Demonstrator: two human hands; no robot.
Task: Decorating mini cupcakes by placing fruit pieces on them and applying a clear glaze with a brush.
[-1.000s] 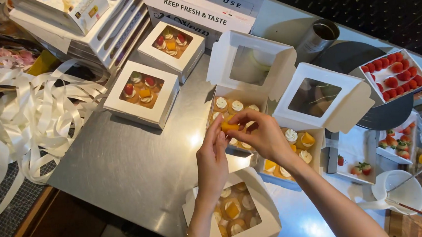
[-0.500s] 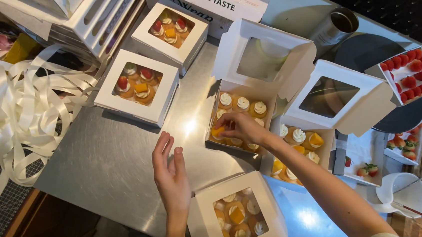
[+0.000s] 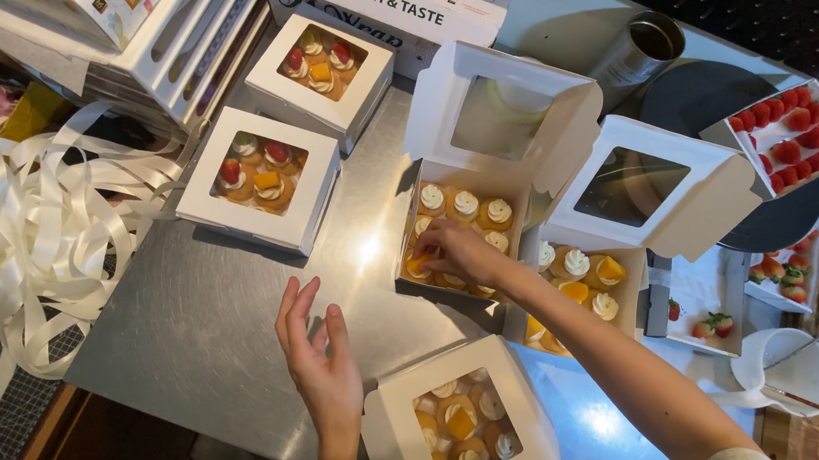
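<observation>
right hand [image 3: 455, 249] is down inside the open pastry box [image 3: 459, 241] near the middle of the steel bench [image 3: 192, 315], fingers bunched together and pinching at an orange fruit piece [image 3: 416, 267] by the box's near left corner, among small tarts topped with white cream swirls. the box's windowed lid [image 3: 498, 116] stands up behind it, tilted back. left hand [image 3: 322, 358] hovers flat over bare bench just left of a closed windowed box [image 3: 459, 426] at the near edge, fingers straight and slightly fanned, holding nothing; whether the palm actually touches the metal, cannot tell. just right of the open box sits a second open box [image 3: 580, 290] with cream tarts and orange fruit, its lid [image 3: 654, 186] also raised, the right forearm crossing in front of it. toward the far left of the bench two more closed windowed boxes: one [image 3: 259, 178] nearer, one [image 3: 324, 66] behind it, both showing tarts with red and orange fruit. a heap of white ribbon [image 3: 30, 231] spills over the bench's left edge. at the far right, a tray of strawberries [image 3: 792, 137] rests on a dark round stand [image 3: 701, 100], with a metal can [image 3: 639, 46] lying just left of it, well apart from both hands.
</observation>
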